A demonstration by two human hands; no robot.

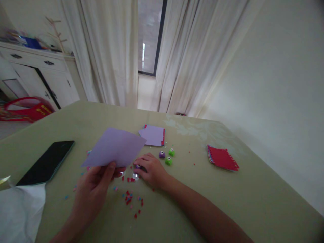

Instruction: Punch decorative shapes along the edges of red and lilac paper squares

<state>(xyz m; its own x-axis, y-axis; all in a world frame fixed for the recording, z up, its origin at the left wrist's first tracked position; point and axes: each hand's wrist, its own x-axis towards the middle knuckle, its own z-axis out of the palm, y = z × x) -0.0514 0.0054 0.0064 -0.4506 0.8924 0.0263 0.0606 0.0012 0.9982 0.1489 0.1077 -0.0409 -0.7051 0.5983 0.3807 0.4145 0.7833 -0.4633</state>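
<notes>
Between the thumb and fingers of my left hand [93, 189], a sheet of lilac paper [116, 146] is pinched by its near edge and held up above the table. My right hand [153, 172] rests on the table, its fingers curled around a small purple craft punch [138, 166], which they partly hide. Just beyond that hand stand another purple punch [162, 154] and two green punches [168, 161], each with a round white eye-like spot on top. Tiny red, blue and pink paper bits [128, 196] lie scattered near both hands.
A stack of coloured paper [154, 135] with lilac on top lies beyond the punches. Red paper with scalloped edges [222, 158] tops a pile at the right. A dark phone [48, 162] and a white plastic bag [20, 212] are at the left.
</notes>
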